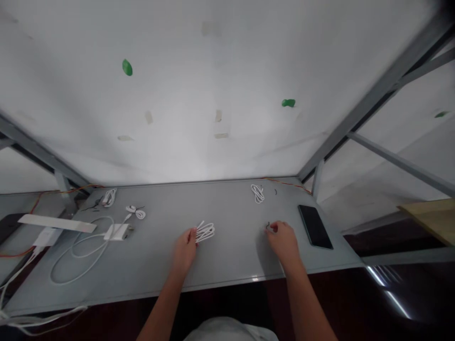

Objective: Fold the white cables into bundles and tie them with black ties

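Note:
My left hand [185,247] pinches one end of a coiled white cable [205,232], whose loops reach out to the right above the grey shelf. Farther right, my right hand [283,240] has its fingertips pinched on a short black twist tie [268,225], low over the surface. Behind the hands lies a second coiled white cable [258,193], with a small dark piece of tie [275,192] beside it. A black phone [315,226] rests flat to the right of my right hand.
On the left of the grey shelf [159,274] are a white power adapter [117,232] with a looped cable, a bundled white cable [136,211] and another coil [109,197]. A white strip [57,222] juts over the left edge. Metal posts flank the shelf, with a white wall behind.

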`<action>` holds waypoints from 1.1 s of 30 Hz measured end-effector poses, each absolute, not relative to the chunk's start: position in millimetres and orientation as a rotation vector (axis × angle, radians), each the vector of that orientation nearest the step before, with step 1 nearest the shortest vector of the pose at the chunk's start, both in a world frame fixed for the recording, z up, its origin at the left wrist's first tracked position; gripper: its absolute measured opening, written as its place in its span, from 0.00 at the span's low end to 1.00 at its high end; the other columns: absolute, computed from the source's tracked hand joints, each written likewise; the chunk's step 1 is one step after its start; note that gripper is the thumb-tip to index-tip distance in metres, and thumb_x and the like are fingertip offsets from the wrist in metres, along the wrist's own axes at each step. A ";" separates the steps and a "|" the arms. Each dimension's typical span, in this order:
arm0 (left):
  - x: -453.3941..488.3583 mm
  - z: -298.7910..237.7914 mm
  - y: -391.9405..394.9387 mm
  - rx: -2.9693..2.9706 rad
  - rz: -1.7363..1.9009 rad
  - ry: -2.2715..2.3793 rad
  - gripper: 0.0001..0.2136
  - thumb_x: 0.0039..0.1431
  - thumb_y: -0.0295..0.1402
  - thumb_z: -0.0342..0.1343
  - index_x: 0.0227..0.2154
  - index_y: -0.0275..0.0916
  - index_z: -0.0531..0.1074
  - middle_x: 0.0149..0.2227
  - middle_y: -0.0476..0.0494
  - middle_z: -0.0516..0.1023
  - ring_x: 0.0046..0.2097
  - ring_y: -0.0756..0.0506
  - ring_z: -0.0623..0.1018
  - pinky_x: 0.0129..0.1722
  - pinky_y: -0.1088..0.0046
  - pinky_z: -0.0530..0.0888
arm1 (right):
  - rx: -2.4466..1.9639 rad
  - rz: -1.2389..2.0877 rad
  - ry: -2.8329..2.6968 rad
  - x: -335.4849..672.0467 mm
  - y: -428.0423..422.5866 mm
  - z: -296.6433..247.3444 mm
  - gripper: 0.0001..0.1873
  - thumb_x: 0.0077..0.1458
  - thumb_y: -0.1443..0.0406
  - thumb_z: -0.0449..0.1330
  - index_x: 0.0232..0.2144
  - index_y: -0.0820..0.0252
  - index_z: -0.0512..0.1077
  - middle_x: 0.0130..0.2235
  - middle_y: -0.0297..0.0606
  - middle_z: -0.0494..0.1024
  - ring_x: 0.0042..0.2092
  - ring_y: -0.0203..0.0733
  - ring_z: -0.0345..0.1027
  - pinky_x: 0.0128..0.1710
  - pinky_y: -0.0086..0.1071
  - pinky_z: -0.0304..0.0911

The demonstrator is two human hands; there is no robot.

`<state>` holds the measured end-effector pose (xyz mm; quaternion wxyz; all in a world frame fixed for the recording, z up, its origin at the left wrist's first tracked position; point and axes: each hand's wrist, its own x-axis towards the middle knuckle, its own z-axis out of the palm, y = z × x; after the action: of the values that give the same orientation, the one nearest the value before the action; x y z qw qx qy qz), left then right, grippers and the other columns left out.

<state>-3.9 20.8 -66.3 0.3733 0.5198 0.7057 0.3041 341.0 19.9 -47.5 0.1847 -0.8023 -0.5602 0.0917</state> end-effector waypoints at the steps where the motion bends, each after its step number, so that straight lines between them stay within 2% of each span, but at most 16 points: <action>1: -4.3 -66.7 22.1 1.324 0.776 1.795 0.25 0.68 0.53 0.42 0.30 0.40 0.75 0.25 0.44 0.77 0.30 0.41 0.76 0.32 0.68 0.67 | -2.335 0.304 -1.575 346.5 20.8 -49.0 0.07 0.52 0.62 0.66 0.32 0.60 0.77 0.38 0.50 0.81 0.42 0.54 0.74 0.43 0.39 0.63; 6: -1.0 -66.1 24.5 1.245 0.756 1.574 0.30 0.63 0.61 0.43 0.33 0.37 0.76 0.23 0.47 0.74 0.24 0.46 0.72 0.27 0.70 0.65 | -2.427 0.657 -1.477 344.2 36.9 -52.5 0.05 0.53 0.64 0.66 0.26 0.58 0.78 0.32 0.44 0.83 0.37 0.48 0.76 0.36 0.34 0.61; 12: -3.9 -65.4 22.3 1.169 0.807 1.449 0.33 0.58 0.65 0.47 0.32 0.36 0.77 0.23 0.48 0.73 0.23 0.49 0.69 0.26 0.72 0.64 | -2.138 0.868 -1.348 349.9 50.6 -48.8 0.06 0.45 0.67 0.66 0.19 0.57 0.74 0.24 0.37 0.79 0.30 0.43 0.72 0.32 0.33 0.59; 15: -3.2 -62.5 22.6 1.087 0.864 1.448 0.34 0.56 0.66 0.50 0.35 0.35 0.78 0.25 0.47 0.75 0.24 0.50 0.69 0.25 0.73 0.64 | -1.931 0.881 -1.237 360.2 51.6 -46.2 0.08 0.41 0.65 0.67 0.17 0.54 0.72 0.21 0.34 0.75 0.27 0.43 0.68 0.31 0.35 0.59; 17: -1.1 -59.7 22.8 1.054 0.908 1.427 0.34 0.55 0.66 0.53 0.37 0.35 0.79 0.27 0.45 0.77 0.24 0.50 0.69 0.25 0.73 0.64 | -1.892 0.804 -1.170 365.4 52.0 -43.5 0.08 0.42 0.64 0.67 0.17 0.53 0.71 0.21 0.36 0.75 0.27 0.45 0.67 0.31 0.38 0.58; 21: 6.8 -54.3 21.6 1.040 1.000 1.408 0.32 0.58 0.63 0.54 0.39 0.34 0.80 0.28 0.45 0.77 0.26 0.50 0.69 0.26 0.74 0.64 | -1.810 0.648 -1.047 349.4 49.7 -37.9 0.08 0.50 0.58 0.62 0.25 0.51 0.69 0.27 0.42 0.77 0.31 0.49 0.69 0.33 0.41 0.60; 25: 20.1 -49.9 20.5 1.002 1.044 1.342 0.30 0.61 0.61 0.53 0.40 0.34 0.81 0.28 0.46 0.75 0.27 0.50 0.68 0.29 0.73 0.65 | -1.569 0.852 -1.127 279.1 33.3 -33.4 0.14 0.55 0.50 0.60 0.31 0.53 0.69 0.30 0.38 0.79 0.28 0.43 0.70 0.33 0.38 0.66; 29: 32.8 -44.0 20.8 1.169 0.969 1.465 0.28 0.65 0.54 0.50 0.49 0.34 0.80 0.28 0.45 0.77 0.27 0.47 0.70 0.29 0.71 0.67 | -1.222 1.166 -1.112 197.9 14.0 -28.4 0.12 0.57 0.54 0.62 0.33 0.54 0.69 0.29 0.33 0.76 0.29 0.40 0.69 0.33 0.34 0.64; 33: 41.3 -37.0 16.9 1.355 0.966 1.561 0.22 0.68 0.43 0.46 0.51 0.37 0.79 0.36 0.39 0.82 0.34 0.43 0.77 0.37 0.67 0.72 | -1.206 1.196 -1.148 162.5 13.2 -27.1 0.09 0.54 0.57 0.63 0.29 0.55 0.72 0.29 0.33 0.76 0.31 0.41 0.68 0.34 0.33 0.64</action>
<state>41.3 16.9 -37.0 0.4168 0.5399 0.6220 0.3847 162.5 13.2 -27.1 0.5192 -0.5029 -0.4785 0.4987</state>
